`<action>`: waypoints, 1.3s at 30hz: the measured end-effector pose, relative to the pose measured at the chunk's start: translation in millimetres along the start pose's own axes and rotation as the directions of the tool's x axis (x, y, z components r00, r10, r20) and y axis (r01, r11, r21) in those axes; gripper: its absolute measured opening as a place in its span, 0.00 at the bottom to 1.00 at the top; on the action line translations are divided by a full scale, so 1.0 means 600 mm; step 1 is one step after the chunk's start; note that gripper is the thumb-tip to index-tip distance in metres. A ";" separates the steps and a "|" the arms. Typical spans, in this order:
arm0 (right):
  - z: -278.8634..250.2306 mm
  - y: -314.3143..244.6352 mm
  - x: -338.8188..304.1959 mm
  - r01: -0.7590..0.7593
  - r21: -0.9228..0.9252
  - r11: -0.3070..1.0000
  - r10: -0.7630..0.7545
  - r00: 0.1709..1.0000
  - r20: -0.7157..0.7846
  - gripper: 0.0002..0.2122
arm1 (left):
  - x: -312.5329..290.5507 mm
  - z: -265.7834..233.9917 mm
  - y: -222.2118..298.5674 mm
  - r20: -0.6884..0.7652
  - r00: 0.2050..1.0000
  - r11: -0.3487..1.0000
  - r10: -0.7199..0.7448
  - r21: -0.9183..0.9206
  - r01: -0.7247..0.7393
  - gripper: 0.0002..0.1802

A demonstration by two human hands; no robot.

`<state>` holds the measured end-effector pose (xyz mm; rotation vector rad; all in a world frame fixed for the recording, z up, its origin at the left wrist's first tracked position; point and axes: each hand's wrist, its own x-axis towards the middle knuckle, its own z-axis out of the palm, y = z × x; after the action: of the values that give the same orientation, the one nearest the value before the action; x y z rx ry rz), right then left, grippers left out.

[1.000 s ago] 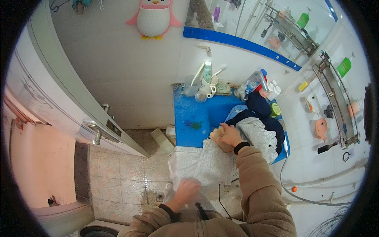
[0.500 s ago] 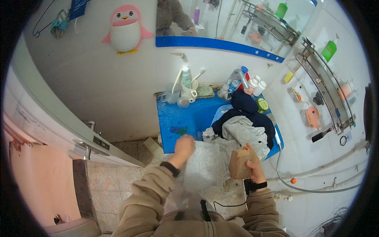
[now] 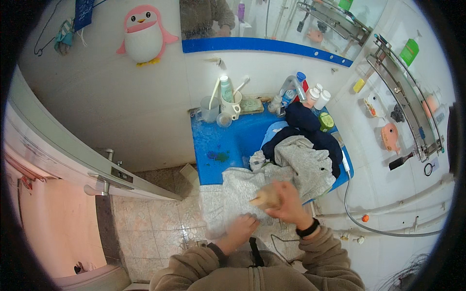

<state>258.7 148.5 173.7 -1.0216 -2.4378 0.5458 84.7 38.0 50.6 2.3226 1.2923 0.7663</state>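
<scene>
A light grey garment (image 3: 242, 184) drapes over the front edge of the blue washbasin counter (image 3: 213, 150) and hangs down toward me. My left hand (image 3: 241, 229) has its fingers closed on the garment's lower part. Just above it to the right, my right hand (image 3: 290, 201) grips a tan bar of soap (image 3: 268, 196), somewhat blurred by motion, held over the cloth. The garment's thicker grey part (image 3: 301, 160) lies bunched in the basin, together with dark navy clothing (image 3: 303, 117).
Cups with toothbrushes (image 3: 230, 104) and several bottles (image 3: 318, 97) stand along the counter's back. A grey shower hose (image 3: 359, 220) runs along the right wall below a glass shelf (image 3: 405, 94). An open door (image 3: 87, 155) stands at left. A mirror (image 3: 272, 24) hangs above.
My left hand has come down toward me from the garment's upper left, and the cloth now lies spread flatter. My right hand has moved left with the soap, over the garment.
</scene>
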 end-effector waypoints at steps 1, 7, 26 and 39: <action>0.018 -0.018 0.010 0.096 -0.076 0.992 -0.088 0.990 0.108 0.32 | -0.011 0.006 0.001 0.009 1.000 1.000 -0.021 -0.023 0.021 0.14; 0.092 0.023 0.081 0.121 -0.259 0.958 -0.080 0.983 0.163 0.30 | -0.023 0.017 0.005 0.092 0.992 0.992 -0.090 -0.086 0.098 0.15; 0.082 0.047 0.058 0.013 -0.282 0.959 0.086 0.937 0.339 0.35 | -0.026 0.052 -0.024 0.050 0.999 1.000 -0.006 -0.027 0.007 0.09; 0.061 0.036 0.007 0.200 -0.169 0.965 -0.134 0.932 0.337 0.36 | -0.019 0.039 -0.025 -0.051 0.999 0.988 0.018 -0.153 -0.025 0.09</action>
<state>248.9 158.7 133.6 -0.8395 -2.8888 0.4436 84.5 34.4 20.6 2.2117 1.1862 0.9029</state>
